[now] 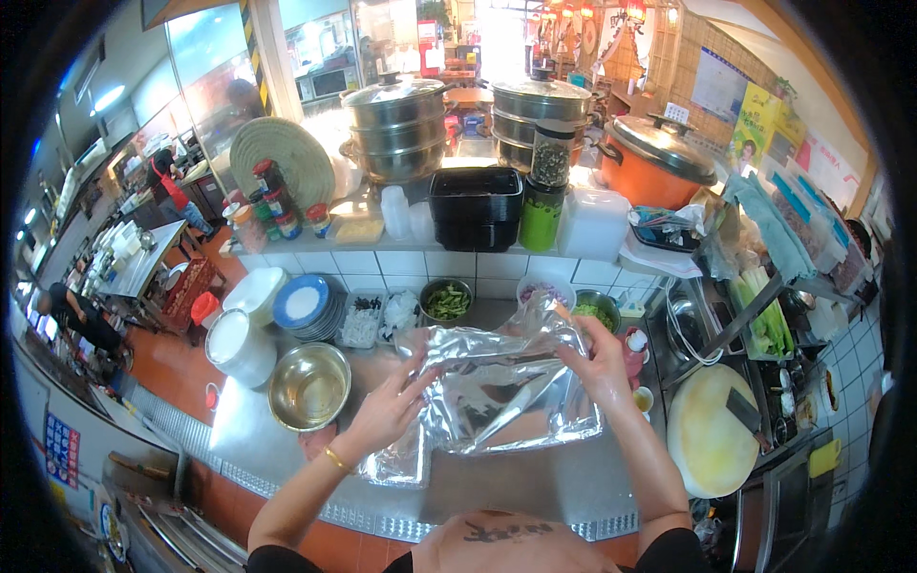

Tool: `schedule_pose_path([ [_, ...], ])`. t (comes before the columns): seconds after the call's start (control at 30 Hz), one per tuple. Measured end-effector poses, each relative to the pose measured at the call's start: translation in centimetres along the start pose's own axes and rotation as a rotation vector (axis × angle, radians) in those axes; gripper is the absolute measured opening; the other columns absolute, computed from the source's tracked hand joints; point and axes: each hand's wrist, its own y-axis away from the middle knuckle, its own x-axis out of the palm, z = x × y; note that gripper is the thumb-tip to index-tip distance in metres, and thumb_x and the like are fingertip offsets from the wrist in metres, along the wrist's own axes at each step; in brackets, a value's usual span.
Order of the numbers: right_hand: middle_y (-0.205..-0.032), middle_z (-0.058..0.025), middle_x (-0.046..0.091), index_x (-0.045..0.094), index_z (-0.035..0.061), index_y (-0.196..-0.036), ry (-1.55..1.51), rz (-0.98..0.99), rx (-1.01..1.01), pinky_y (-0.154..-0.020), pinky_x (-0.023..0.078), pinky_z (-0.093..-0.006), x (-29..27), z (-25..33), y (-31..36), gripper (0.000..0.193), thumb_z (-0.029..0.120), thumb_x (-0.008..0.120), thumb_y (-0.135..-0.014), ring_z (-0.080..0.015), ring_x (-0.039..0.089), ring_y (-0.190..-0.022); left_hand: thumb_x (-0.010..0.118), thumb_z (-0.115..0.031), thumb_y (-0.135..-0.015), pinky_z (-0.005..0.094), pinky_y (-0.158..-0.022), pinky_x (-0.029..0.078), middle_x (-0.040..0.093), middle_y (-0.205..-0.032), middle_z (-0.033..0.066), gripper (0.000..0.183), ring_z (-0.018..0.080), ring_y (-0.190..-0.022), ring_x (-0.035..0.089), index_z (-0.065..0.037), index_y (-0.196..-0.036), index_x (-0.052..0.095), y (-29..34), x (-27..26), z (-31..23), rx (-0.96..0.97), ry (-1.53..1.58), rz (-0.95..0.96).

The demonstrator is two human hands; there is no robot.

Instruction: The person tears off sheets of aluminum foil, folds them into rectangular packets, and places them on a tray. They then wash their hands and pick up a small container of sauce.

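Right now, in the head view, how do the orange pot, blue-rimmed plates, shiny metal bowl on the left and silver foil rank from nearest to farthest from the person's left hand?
From the left hand:
1. Silver foil, at its fingertips
2. Metal bowl, just left
3. Blue-rimmed plates, beyond the bowl
4. Orange pot, far right, up on the ledge

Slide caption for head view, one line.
Left hand and right hand hold crumpled silver foil over a steel counter, metal bowl at left, cleaver on a round board at right.
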Motion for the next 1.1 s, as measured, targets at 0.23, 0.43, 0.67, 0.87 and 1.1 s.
schedule_pose_path([
  [0.23,-0.086,-0.0003,0.063,0.064,-0.0004,-0.120,0.102,0.059,0.041,-0.070,0.045,-0.0250,2.8,-1.0,4.3,0.031,0.008,0.074,-0.091,-0.0068,0.054,-0.077,0.076,-0.024,-0.089,0.0433,-0.081,0.057,0.071,-0.107,0.0115,0.038,0.0324,-0.091,0.069,-0.006,-0.121,0.067,-2.3,-4.3,-6.2,0.089,-0.017,-0.329],
  [0.43,-0.093,0.0025,0.063,0.063,0.0001,-0.122,-0.086,0.137,0.271,-0.073,0.045,-0.0224,4.3,-5.5,10.7,0.032,0.007,0.073,-0.093,-0.0046,0.055,-0.082,0.079,-0.034,-0.090,0.0420,-0.085,0.056,0.075,-0.105,0.0194,0.049,0.0349,-0.093,0.073,-0.003,-0.126,0.067,-3.0,-2.2,-7.2,-0.279,0.455,0.626],
  [0.67,-0.101,-0.0038,0.067,0.061,-0.0007,-0.127,-0.055,0.008,0.286,-0.079,0.050,-0.0248,4.8,-8.7,15.3,0.040,0.014,0.076,-0.093,-0.0099,0.061,-0.090,0.078,-0.019,-0.085,0.0406,-0.071,0.054,0.073,-0.083,0.0209,0.033,0.0296,-0.072,0.070,0.001,-0.110,0.074,-1.0,3.6,-5.1,-0.227,0.649,0.727],
  [0.87,-0.090,-0.0117,0.070,0.061,0.0003,-0.117,0.271,-0.106,0.268,-0.068,0.052,-0.0313,5.3,-9.1,18.0,0.031,0.015,0.074,-0.094,-0.0173,0.066,-0.077,0.078,-0.018,-0.085,0.0391,-0.070,0.053,0.072,-0.084,0.0219,0.031,0.0273,-0.072,0.068,0.000,-0.110,0.075,-0.5,5.6,-4.9,-0.210,0.591,0.808],
  [1.1,-0.080,-0.0136,0.066,0.061,0.0011,-0.117,0.165,-0.069,0.195,-0.063,0.050,-0.0329,6.1,-10.1,17.2,0.023,0.009,0.068,-0.097,-0.0172,0.063,-0.068,0.079,-0.028,-0.090,0.0369,-0.066,0.052,0.069,-0.077,0.0202,0.032,0.0230,-0.067,0.065,0.001,-0.103,0.074,-1.5,3.1,-6.3,-0.241,0.422,0.818],
])
